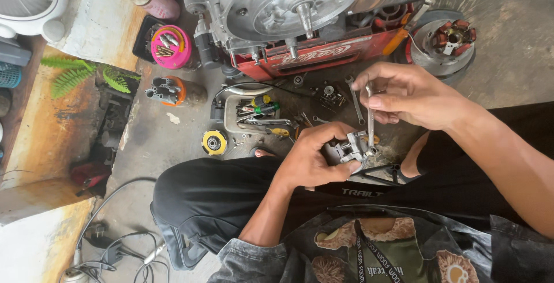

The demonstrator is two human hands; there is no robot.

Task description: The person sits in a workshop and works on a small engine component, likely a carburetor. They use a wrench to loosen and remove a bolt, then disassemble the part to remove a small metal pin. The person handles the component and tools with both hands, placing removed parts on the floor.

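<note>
My left hand (pixel 314 157) grips a small grey metal engine part (pixel 348 149) with a spring on it, held above my knees. My right hand (pixel 405 94) pinches the top of a slim metal wrench (pixel 370 122) that stands upright with its lower end on that part. A motorcycle engine (pixel 288 7) sits on a red stand (pixel 314 57) just beyond my hands. Loose wrenches and small parts (pixel 337 95) lie on the floor between the stand and my hands.
A metal tray of tools (pixel 254 113) and a yellow disc (pixel 214 142) lie left of my hands. A pink tub (pixel 171 46) and an orange tub (pixel 168 91) hold bits. A stator and flywheel (pixel 445 39) rest at right. Cables (pixel 115 248) trail at lower left.
</note>
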